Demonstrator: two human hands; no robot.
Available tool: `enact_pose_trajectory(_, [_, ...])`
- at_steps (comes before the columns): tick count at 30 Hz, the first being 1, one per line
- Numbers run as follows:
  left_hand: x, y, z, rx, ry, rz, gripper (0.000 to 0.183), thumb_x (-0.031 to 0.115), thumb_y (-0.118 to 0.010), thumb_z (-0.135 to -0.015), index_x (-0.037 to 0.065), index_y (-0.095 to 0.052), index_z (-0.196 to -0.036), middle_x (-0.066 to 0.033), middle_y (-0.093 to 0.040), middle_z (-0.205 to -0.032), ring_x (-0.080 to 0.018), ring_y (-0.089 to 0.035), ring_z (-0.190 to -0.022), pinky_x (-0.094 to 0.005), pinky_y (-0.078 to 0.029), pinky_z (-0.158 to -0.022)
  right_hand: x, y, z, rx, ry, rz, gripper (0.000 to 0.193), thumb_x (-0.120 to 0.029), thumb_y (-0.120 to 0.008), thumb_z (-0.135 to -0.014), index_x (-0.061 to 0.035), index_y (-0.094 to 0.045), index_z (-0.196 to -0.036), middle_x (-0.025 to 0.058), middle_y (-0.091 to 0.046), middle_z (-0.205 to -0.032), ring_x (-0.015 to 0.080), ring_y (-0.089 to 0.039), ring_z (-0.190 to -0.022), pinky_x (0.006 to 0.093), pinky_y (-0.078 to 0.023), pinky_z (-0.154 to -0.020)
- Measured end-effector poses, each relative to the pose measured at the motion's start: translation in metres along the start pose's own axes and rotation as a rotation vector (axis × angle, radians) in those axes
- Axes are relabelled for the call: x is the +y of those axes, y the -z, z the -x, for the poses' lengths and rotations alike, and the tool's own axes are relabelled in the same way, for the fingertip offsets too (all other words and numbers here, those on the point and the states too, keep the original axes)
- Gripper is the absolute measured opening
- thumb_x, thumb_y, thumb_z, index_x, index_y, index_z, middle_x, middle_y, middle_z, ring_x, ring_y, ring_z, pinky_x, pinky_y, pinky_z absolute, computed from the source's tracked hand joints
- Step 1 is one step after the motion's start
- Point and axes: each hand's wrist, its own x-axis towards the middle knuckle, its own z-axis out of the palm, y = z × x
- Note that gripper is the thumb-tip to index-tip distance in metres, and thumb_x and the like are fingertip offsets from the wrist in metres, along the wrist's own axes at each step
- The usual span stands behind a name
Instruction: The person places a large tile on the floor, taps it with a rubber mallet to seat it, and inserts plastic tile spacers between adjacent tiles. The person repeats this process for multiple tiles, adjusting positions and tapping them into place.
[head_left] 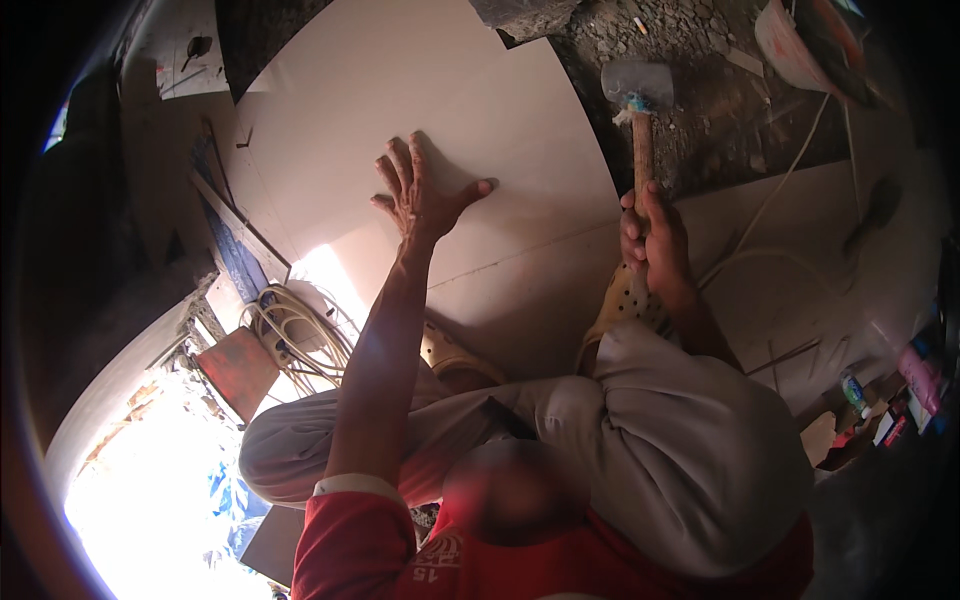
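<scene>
Squatting over the work, knees up in grey trousers (640,440), yellow clog (620,300) under the right wrist.

Right hand (655,245) is gripping the mallet (640,110) low on its wooden handle, fingers wrapped shut around it, head raised just past the tile's right edge, over the rubble bed (700,110). Left hand (420,195) is lying flat on the tile (440,100), fingers spread apart, holding nothing, just pressing.

Judgement on doing it well: tapping wants short, soft strokes, mallet face landing flat, not on its rim. Keep strikes away from corners and away from the spread fingers. The flat palm is in a good spot to feel rocking or hollow spots. Working from the middle outward looks safest. Too hard a blow near the edge could crack it.

Tile: large, pale cream, matte, square-cornered, lying flat on the floor ahead of the knees. A seam is running between it and the nearer tile (520,290). Surface is looking clean, no chips visible. Far edge is meeting dark bare ground.

Coiled hose (295,335) is sitting off to the left.
</scene>
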Motion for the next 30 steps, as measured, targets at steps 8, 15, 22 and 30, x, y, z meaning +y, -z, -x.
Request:
enact_pose_trajectory(8, [0.0,0.005,-0.001,-0.018,0.002,0.012,0.149,0.083,-0.089,-0.058,0.019,-0.019,-0.173,-0.0189,-0.01,-0.182,-0.0469,-0.002,-0.167,-0.0829,-0.014,-0.121,0.006,-0.003,0.003,-0.044,-0.191,0.016,0.051,-0.064,-0.058,-0.107,-0.0132,-0.058,-0.11,-0.0049,-0.048,-0.066,0.0079,-0.037,-0.044,0.0283,-0.033,-0.04])
enact_pose_trajectory(15, [0.0,0.005,-0.001,0.013,-0.015,0.031,0.143,0.079,-0.091,-0.061,0.02,-0.021,-0.172,-0.0192,-0.015,-0.18,-0.0494,-0.008,-0.165,-0.0854,-0.018,-0.117,0.004,0.0,-0.004,-0.04,-0.119,-0.063,0.049,-0.063,-0.057,-0.108,-0.0139,-0.057,-0.109,-0.0052,-0.046,-0.066,0.0073,-0.037,-0.044,0.028,-0.032,-0.039])
enact_pose_trajectory(22, [0.002,0.008,-0.005,-0.023,0.005,0.066,0.145,0.082,-0.091,-0.058,0.02,-0.024,-0.171,-0.0192,-0.009,-0.18,-0.0476,-0.006,-0.164,-0.0842,-0.019,-0.115,-0.008,-0.011,0.0,-0.003,-0.163,-0.053,0.047,-0.06,-0.056,-0.109,-0.0134,-0.057,-0.107,-0.0054,-0.046,-0.066,0.0069,-0.036,-0.044,0.0272,-0.032,-0.039])
enact_pose_trajectory(30, [0.002,0.006,-0.01,0.008,0.047,0.006,0.141,0.081,-0.088,-0.064,0.023,-0.02,-0.173,-0.0167,-0.009,-0.182,-0.0484,-0.005,-0.166,-0.0881,-0.017,-0.117,0.005,0.022,-0.012,-0.114,0.074,0.097,0.045,-0.055,-0.053,-0.112,-0.0106,-0.058,-0.104,-0.004,-0.046,-0.064,0.0079,-0.037,-0.042,0.0277,-0.031,-0.038])
